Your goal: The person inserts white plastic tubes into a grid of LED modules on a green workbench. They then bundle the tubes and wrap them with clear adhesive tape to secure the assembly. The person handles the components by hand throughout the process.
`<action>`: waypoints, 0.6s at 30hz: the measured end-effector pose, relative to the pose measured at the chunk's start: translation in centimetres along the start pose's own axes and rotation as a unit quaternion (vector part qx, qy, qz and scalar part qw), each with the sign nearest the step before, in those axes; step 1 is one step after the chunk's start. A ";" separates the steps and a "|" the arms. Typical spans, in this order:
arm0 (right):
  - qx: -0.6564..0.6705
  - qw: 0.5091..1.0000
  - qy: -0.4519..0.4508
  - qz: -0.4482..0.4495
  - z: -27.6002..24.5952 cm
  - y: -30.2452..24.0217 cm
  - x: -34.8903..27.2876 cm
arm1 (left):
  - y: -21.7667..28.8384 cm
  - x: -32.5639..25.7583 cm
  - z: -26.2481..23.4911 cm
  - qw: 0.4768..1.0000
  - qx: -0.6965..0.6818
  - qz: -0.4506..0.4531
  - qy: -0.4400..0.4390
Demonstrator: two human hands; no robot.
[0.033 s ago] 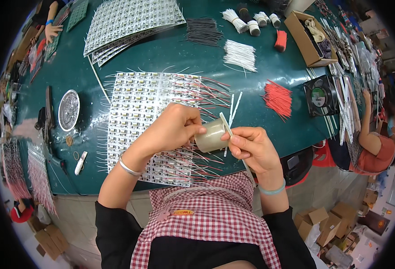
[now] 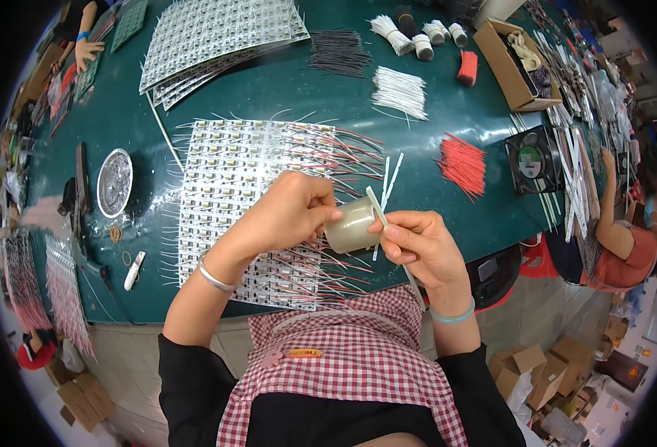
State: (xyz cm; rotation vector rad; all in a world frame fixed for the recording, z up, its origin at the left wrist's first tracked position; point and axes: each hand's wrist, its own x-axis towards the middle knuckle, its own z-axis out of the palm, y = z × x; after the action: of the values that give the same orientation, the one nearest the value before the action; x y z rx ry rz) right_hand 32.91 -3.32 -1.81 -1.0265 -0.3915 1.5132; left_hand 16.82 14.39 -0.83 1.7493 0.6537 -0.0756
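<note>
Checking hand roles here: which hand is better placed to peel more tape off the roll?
Right, probably: the right hand already pinches the pale tape strip, while the left hand holds the small beige tape roll.

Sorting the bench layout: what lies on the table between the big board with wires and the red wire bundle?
In the head view, two thin white strips lie between the board and red wire bundle.
</note>
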 end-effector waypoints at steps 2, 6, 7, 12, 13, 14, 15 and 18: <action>-0.002 1.000 0.002 -0.003 0.1 -0.1 0.1 | -0.1 0.1 0.0 1.000 0.000 0.010 0.000; 0.001 1.000 0.006 0.006 0.1 -0.1 0.1 | -0.6 0.5 0.1 0.998 0.043 0.043 0.010; 0.004 1.000 0.008 0.009 0.1 0.0 0.1 | -0.7 0.5 0.1 0.998 0.047 0.049 0.008; 0.022 1.000 0.007 0.014 -0.6 0.3 0.1 | -0.4 0.4 -0.1 0.999 0.005 0.034 -0.012; 0.023 1.000 0.001 0.013 -0.6 0.2 0.0 | -0.3 0.4 -0.1 0.999 0.014 0.036 -0.018; 0.024 1.000 -0.005 0.012 -0.6 0.2 0.0 | -0.3 0.6 -0.2 0.999 0.023 0.039 -0.024; 0.016 1.000 0.000 0.010 -0.6 0.2 0.0 | -0.2 0.7 -0.2 0.998 0.032 0.042 -0.030; -0.007 1.000 0.016 0.004 -0.2 0.0 0.0 | 0.1 1.0 -0.2 0.998 0.031 0.039 -0.034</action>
State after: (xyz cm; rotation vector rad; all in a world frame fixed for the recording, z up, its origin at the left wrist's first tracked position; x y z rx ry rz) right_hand 33.12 -3.42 -1.90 -1.0639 -0.3770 1.5017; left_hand 17.67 14.98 -1.09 1.8219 0.5373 -0.1009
